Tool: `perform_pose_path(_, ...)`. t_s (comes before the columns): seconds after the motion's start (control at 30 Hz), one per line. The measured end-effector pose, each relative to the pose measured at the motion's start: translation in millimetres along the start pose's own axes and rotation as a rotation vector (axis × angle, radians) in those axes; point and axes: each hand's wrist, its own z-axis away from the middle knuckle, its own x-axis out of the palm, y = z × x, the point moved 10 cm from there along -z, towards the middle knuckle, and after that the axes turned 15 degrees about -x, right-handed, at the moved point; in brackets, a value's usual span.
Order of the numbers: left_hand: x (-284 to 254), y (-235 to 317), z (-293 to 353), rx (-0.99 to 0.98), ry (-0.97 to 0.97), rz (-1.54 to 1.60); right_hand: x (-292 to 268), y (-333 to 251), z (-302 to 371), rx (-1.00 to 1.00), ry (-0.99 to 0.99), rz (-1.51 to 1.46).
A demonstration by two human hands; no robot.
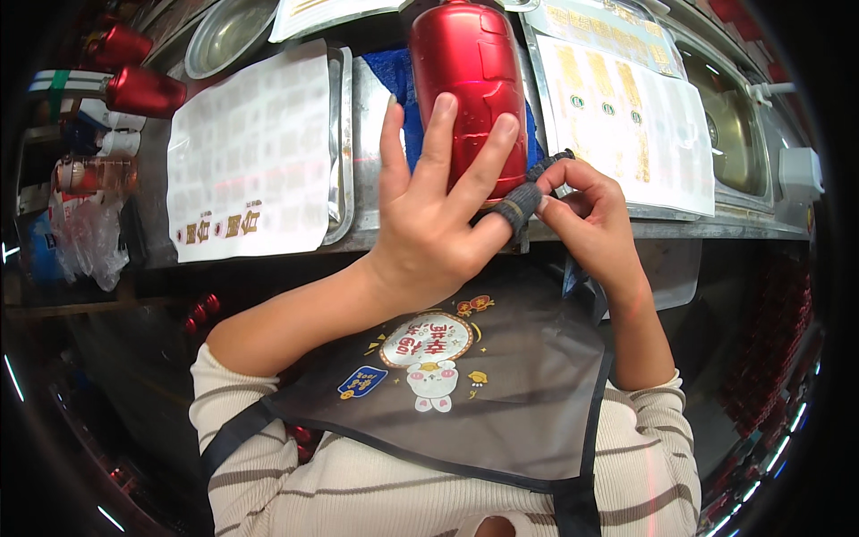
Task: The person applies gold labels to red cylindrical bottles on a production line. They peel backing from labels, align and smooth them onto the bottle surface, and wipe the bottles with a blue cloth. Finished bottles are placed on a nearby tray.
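Observation:
My left hand [428,224] is spread, its fingers stretched out over the lower part of a glossy red bottle [461,63]. The bottle lies on a blue cloth [389,72] at the bench's middle. A dark grey knitted finger sleeve [517,208] covers the end of my left thumb. My right hand [595,224] pinches the knit between thumb and forefinger, beside the bottle's near end. Part of the grey knit reaches up past my right fingertips.
Left of the bottle, a white sheet of printed transfers [250,152] lies on a metal tray [342,206]. To the right is another sheet [617,134] with gold strips. A metal bowl [228,40], a sink [738,134] and red bottles [143,92] stand around.

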Motion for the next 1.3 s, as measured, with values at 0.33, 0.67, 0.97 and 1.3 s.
perform_pose_path(0.33,3.8,-60.1,46.8,-0.306,-0.022,0.342,2.0,-13.8,-3.9,-0.152,-0.011,0.166)
perform_pose_path(0.67,5.3,-43.5,54.2,-0.159,-0.068,0.209,-1.0,-5.0,-1.2,0.005,-0.004,-0.031)
perform_pose_path(0.97,-3.9,-4.8,6.3,-0.012,0.026,-0.006,-0.3,-5.2,-3.6,-0.028,0.016,0.014)
perform_pose_path(1.3,3.1,-61.0,43.2,-0.341,0.019,0.369,7.1,-8.4,-5.5,-0.055,-0.002,0.061)
